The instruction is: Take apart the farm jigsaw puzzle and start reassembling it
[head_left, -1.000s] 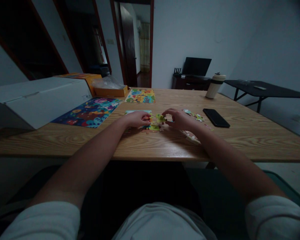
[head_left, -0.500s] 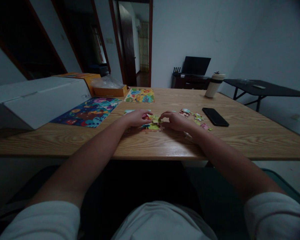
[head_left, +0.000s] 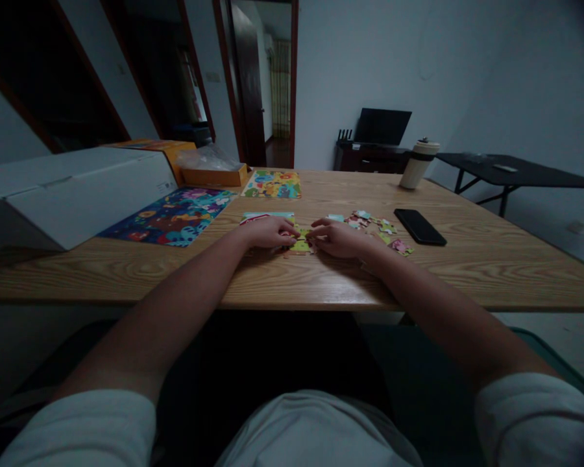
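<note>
A partly joined jigsaw puzzle [head_left: 300, 246] lies near the front of the wooden table, in yellow-green with some red and pale blue along its far side. Over its left part rests my left hand [head_left: 268, 233], fingers bent and tips closed at a yellow-green puzzle piece [head_left: 302, 235]. From the right, my right hand [head_left: 339, 239] meets the same spot, thumb and fingers pinched at the piece's edge. The fingers hide much of the puzzle. Just beyond my right hand is a loose heap of puzzle pieces [head_left: 363, 219], some face down.
A black phone [head_left: 419, 227] lies right of the heap, with a cream tumbler [head_left: 418, 165] behind it. To the left are a dark blue picture sheet [head_left: 175, 217], a white box [head_left: 87, 194] and an orange tray [head_left: 214, 176]. A yellow picture sheet [head_left: 272, 185] lies farther back.
Both hands have lowered slightly, and the yellow-green piece held up between them now sits down at the puzzle. More of the puzzle's pale blue far edge shows.
</note>
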The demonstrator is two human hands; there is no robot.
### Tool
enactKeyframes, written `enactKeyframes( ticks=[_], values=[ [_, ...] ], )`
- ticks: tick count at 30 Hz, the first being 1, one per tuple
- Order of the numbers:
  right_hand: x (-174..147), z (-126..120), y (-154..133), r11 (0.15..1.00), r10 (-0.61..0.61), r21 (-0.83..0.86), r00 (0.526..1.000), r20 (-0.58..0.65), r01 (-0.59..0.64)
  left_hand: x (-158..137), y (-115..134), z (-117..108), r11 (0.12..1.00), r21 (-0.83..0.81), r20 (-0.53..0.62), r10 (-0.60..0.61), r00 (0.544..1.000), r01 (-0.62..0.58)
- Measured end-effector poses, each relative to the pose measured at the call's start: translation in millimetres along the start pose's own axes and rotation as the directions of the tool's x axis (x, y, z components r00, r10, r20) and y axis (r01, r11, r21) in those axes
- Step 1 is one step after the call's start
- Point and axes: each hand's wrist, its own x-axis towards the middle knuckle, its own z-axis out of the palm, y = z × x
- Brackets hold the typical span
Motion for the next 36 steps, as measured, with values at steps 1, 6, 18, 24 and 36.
enactKeyframes(
  ticks=[1, 6, 18, 24, 36],
  values=[
    [-1.5, -0.9, -2.6, 1.0, -0.009, -0.002, 1.0, -0.001, 0.009, -0.2, 0.3, -0.1, 1.0, 0.004, 0.0, -0.005, 1.0, 0.005],
    [-4.1, -2.9, -13.2, 0.998, -0.066, 0.008, 0.998, -0.016, 0.066, 1.0, 0.3, 1.1, 1.0, 0.019, -0.001, 0.013, 1.0, -0.013],
    [0.6, 1.5, 0.4, 0.968, 0.239, 0.097, 0.969, -0.066, -0.232, 3.6, -9.2, 5.5, 0.998, 0.007, -0.025, -0.058, 0.998, 0.059],
    [-0.5, -2.2, 4.9, 0.954, 0.299, 0.024, 0.95, -0.092, -0.298, 3.5, -19.9, 3.6, 0.992, -0.031, -0.055, -0.125, 0.991, 0.124],
    [-6.7, -7.0, 6.8, 0.988, 0.154, -0.016, 0.988, 0.027, -0.153, 2.5, -29.2, 3.7, 0.989, -0.115, -0.037, -0.101, 0.994, 0.096]
  ],
)
